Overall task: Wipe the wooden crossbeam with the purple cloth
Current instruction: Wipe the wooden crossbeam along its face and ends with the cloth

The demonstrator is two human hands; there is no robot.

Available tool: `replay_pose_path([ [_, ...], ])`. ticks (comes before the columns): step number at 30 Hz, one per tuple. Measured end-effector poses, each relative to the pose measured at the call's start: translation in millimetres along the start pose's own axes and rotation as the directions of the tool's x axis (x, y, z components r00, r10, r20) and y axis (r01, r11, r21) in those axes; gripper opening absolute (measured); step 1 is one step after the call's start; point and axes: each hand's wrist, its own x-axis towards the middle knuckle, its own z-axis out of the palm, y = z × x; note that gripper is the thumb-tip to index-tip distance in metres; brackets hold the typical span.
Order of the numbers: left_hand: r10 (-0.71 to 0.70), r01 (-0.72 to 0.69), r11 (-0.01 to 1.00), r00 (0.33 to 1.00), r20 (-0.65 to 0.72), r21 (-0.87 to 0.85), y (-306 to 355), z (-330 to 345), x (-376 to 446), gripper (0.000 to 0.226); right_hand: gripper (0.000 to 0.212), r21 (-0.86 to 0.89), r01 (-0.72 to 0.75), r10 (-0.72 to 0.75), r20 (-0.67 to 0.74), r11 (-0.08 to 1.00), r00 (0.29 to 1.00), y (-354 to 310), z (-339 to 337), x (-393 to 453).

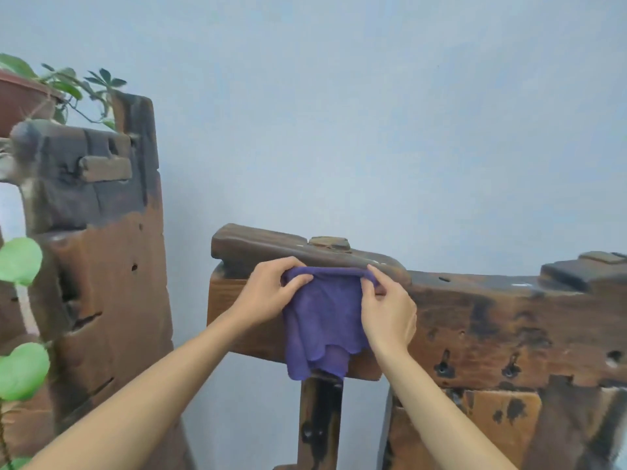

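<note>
A rough, dark-stained wooden crossbeam [492, 313] runs from the centre to the right edge, with a darker cap piece along its top left. A purple cloth [320, 317] hangs folded down the beam's front face. My left hand [268, 290] pinches the cloth's upper left corner against the wood. My right hand [386, 307] grips the upper right corner, fingers curled over the fabric. The cloth's lower edge covers the top of a narrow post [319, 422] under the beam.
A tall weathered wooden upright [112, 266] stands at the left, a gap of plain wall between it and the beam. A red-brown plant pot [20, 100] with green leaves sits on top of it. Large leaves [20, 368] hang at the far left edge.
</note>
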Motion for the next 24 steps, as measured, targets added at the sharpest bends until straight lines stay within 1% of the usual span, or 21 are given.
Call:
replay_pose_path([
  [2,0.028,-0.028,1.0,0.999,-0.016,-0.005,-1,-1,12,0.013,0.032,0.086,0.029,-0.024,-0.058,0.996,0.998,-12,7,9],
  [3,0.045,-0.045,0.999,0.999,-0.017,0.001,-3,0,14,0.013,0.033,0.12,0.06,-0.053,-0.059,0.991,0.997,-14,12,11],
  [4,0.057,-0.057,0.998,0.998,-0.019,0.008,-7,1,14,0.013,0.038,0.132,0.098,-0.097,-0.015,0.986,0.995,-13,20,10],
  [6,0.062,-0.06,0.997,0.997,-0.046,0.043,-17,5,12,0.012,0.057,0.096,0.202,-0.215,0.16,0.975,0.963,-1,37,3],
  [7,0.046,-0.041,0.997,0.996,-0.072,0.072,-24,6,12,0.012,0.066,0.061,0.27,-0.277,0.248,0.961,0.928,7,47,-2],
  [8,0.025,-0.015,0.995,0.995,-0.102,0.1,-30,6,12,0.012,0.07,0.023,0.357,-0.347,0.3,0.934,0.888,18,59,-7],
  [9,0.006,0.012,0.991,0.991,-0.13,0.133,-36,5,13,0.013,0.072,-0.025,0.443,-0.414,0.316,0.896,0.854,28,68,-12],
  [10,-0.007,0.033,0.986,0.988,-0.153,0.166,-43,3,15,0.014,0.071,-0.086,0.505,-0.461,0.302,0.859,0.835,36,79,-15],
  [11,-0.001,0.033,0.981,0.987,-0.16,0.193,-48,2,15,0.015,0.069,-0.146,0.53,-0.483,0.265,0.835,0.835,42,87,-18],
  [13,0.073,-0.033,0.963,0.987,-0.142,0.268,-57,1,14,0.019,0.068,-0.236,0.513,-0.487,0.162,0.825,0.858,42,104,-16],
  [15,0.15,-0.085,0.932,0.975,-0.164,0.351,-65,-3,12,0.023,0.07,-0.334,0.527,-0.526,0.101,0.781,0.844,29,117,-4],
  [16,0.166,-0.076,0.924,0.963,-0.213,0.376,-69,-7,11,0.022,0.069,-0.378,0.545,-0.558,0.087,0.748,0.826,19,123,3],
  [18,0.138,0.015,0.921,0.922,-0.361,0.39,-81,-22,14,0.021,0.062,-0.399,0.571,-0.59,0.087,0.717,0.802,-9,133,16],
  [19,0.09,0.092,0.923,0.893,-0.44,0.375,-88,-30,20,0.023,0.056,-0.39,0.568,-0.583,0.091,0.725,0.807,-24,137,20],
  [20,0.002,0.195,0.919,0.867,-0.498,0.344,-97,-37,29,0.028,0.052,-0.378,0.552,-0.563,0.092,0.743,0.821,-40,140,24],
  [21,-0.136,0.323,0.905,0.836,-0.532,0.277,-111,-44,37,0.033,0.05,-0.385,0.541,-0.542,0.118,0.747,0.832,-56,150,27],
  [22,-0.3,0.435,0.886,0.802,-0.516,0.163,-119,-47,48,0.036,0.052,-0.426,0.528,-0.506,0.175,0.735,0.845,-71,151,32],
  [23,-0.48,0.52,0.853,0.755,-0.446,-0.038,-124,-50,56,0.037,0.055,-0.453,0.531,-0.459,0.266,0.716,0.847,-85,153,38],
  [24,-0.632,0.547,0.775,0.696,-0.341,-0.318,-128,-51,60,0.039,0.058,-0.435,0.546,-0.403,0.381,0.716,0.832,-99,158,46],
])
